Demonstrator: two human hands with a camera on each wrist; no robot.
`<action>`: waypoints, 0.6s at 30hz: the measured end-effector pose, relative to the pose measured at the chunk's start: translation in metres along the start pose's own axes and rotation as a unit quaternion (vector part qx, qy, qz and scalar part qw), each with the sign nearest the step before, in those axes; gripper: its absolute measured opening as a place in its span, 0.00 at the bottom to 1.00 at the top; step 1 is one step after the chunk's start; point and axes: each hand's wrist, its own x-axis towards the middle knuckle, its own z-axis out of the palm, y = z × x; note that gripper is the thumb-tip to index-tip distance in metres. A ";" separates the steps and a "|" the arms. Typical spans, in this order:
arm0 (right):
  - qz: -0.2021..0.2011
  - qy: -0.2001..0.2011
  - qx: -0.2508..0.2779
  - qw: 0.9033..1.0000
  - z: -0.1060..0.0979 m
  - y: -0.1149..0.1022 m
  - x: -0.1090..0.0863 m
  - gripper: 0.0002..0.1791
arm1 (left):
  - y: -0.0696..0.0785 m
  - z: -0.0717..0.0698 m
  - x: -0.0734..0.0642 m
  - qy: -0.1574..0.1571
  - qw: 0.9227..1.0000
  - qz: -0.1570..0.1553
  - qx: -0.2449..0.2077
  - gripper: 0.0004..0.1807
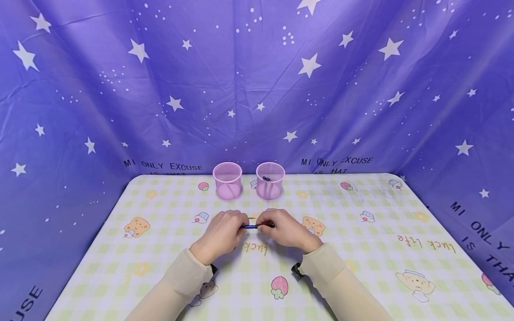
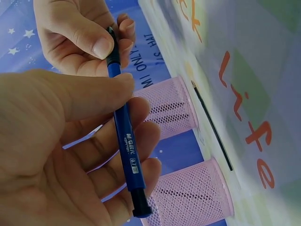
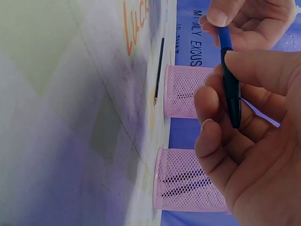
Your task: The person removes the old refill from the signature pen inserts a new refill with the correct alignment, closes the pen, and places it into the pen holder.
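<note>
Both hands hold one blue pen [image 2: 127, 141] with black ends over the table, in front of the two holders. My left hand [image 1: 225, 229] pinches the blue barrel between thumb and fingers. On the black grip section, my right hand [image 1: 283, 225] has its thumb and fingers closed, with the black tip [image 3: 233, 113] showing past the thumb in the right wrist view. A thin dark refill [image 2: 214, 127] lies on the table just beyond the hands, touched by neither.
Two pink mesh pen holders stand side by side near the table's back edge. The left holder [image 1: 227, 189] shows no pens; the right holder [image 1: 270, 191] has dark pens inside. A checked cloth [image 1: 361, 267] covers the table, and a purple starry curtain [image 1: 257, 80] hangs behind.
</note>
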 end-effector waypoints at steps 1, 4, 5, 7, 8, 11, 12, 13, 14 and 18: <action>0.001 0.000 -0.001 1.000 0.000 0.000 0.000 0.05 | 0.000 0.000 0.000 0.002 1.000 0.000 0.000 0.06; 0.000 -0.002 -0.002 1.000 0.000 0.000 0.000 0.05 | 0.000 0.000 0.000 0.003 1.000 -0.001 -0.004 0.06; -0.002 -0.002 -0.002 1.000 0.000 0.000 -0.001 0.05 | 0.000 0.000 0.000 0.002 1.000 -0.003 -0.006 0.06; -0.003 -0.002 -0.002 1.000 0.000 0.000 -0.001 0.05 | 0.000 0.000 -0.001 -0.001 1.000 -0.006 -0.011 0.06; -0.004 -0.003 -0.002 1.000 0.000 0.000 -0.001 0.05 | 0.000 0.001 -0.001 -0.002 1.000 -0.007 -0.012 0.06; -0.006 -0.004 -0.001 1.000 0.000 0.001 0.000 0.06 | -0.001 0.001 -0.001 -0.003 1.000 -0.008 -0.002 0.06; -0.006 -0.004 0.000 1.000 0.000 0.001 0.000 0.05 | -0.002 0.001 -0.001 -0.002 1.000 -0.008 0.004 0.06; -0.006 -0.004 0.000 1.000 0.000 0.001 0.000 0.05 | -0.002 0.001 -0.001 0.000 1.000 -0.006 0.011 0.06; -0.006 -0.004 0.000 1.000 0.000 0.001 0.000 0.05 | -0.002 0.001 -0.001 0.001 1.000 -0.006 0.018 0.05; -0.004 -0.003 -0.002 1.000 0.000 0.001 0.000 0.05 | -0.002 -0.002 -0.001 -0.002 0.999 -0.007 0.035 0.03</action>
